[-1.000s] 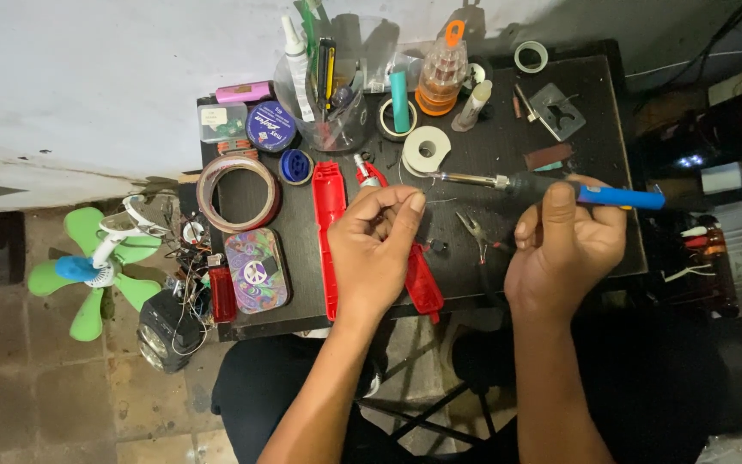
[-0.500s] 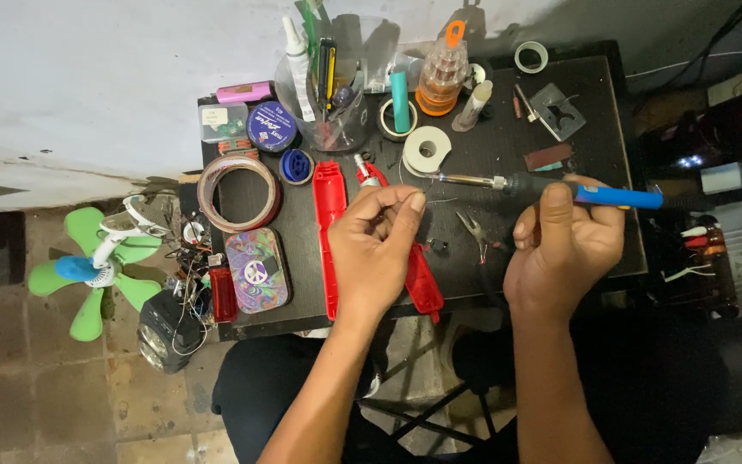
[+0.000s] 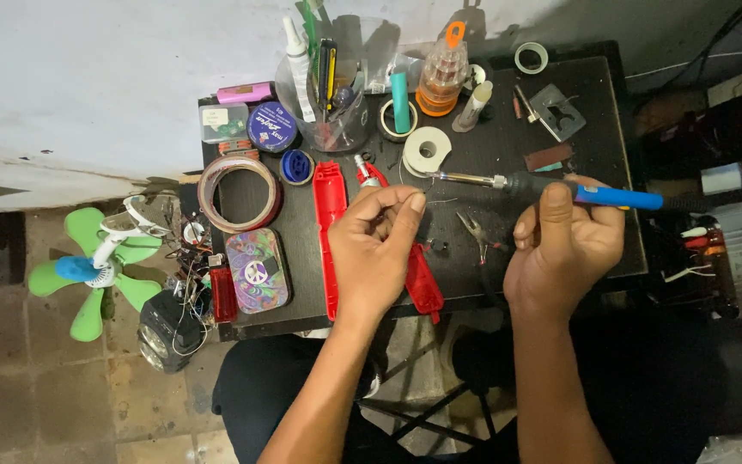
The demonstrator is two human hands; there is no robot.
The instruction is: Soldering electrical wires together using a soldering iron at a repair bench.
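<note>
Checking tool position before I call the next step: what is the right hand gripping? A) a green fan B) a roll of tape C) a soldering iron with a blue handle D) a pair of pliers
C: the right hand wraps around the soldering iron, its blue handle end sticking out to the right and its metal tip pointing left above the black table.

Pinched item under left fingers (image 3: 392, 206)

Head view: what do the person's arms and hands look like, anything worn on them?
Both forearms are bare up to the frame's lower edge: no sleeves show. The left hand and right hand have no gloves, and no rings, watch or wristbands are visible. Nails are short. No cables or markings on either arm.
</note>
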